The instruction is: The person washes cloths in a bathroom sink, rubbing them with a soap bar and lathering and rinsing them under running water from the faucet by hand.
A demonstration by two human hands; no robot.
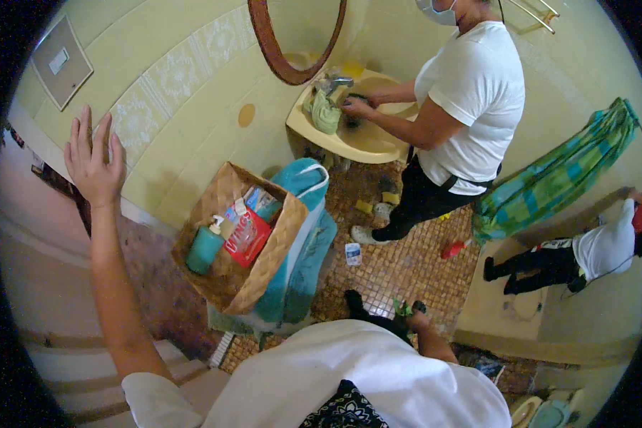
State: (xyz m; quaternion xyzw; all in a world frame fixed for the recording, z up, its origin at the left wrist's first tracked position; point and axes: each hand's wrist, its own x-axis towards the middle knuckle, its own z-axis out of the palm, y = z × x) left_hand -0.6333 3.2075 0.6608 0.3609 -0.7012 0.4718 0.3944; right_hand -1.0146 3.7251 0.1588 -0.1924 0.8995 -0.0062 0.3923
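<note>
My left hand (pixel 96 160) is raised at the left beside the tiled wall, fingers stretched out, holding nothing. Whether its palm touches the wall I cannot tell. Low in front of my body, my right hand (pixel 419 322) is closed around a small crumpled green thing (pixel 402 308), too small to name. A dark patch shows by its fingers. Below and right of my left hand, a woven basket (pixel 264 289) sits on a blue towel (pixel 310 235). In it are a green pump bottle (pixel 204 250) and a red packet (pixel 247 237).
One person (pixel 471 93) works at the yellow sink (pixel 364 152), where a green cloth (pixel 326 113) lies. Another person (pixel 603 250) bends at the bathtub (pixel 503 274) near a green curtain (pixel 571 171). A white tub (pixel 353 254) and red bottle (pixel 452 249) are on the floor.
</note>
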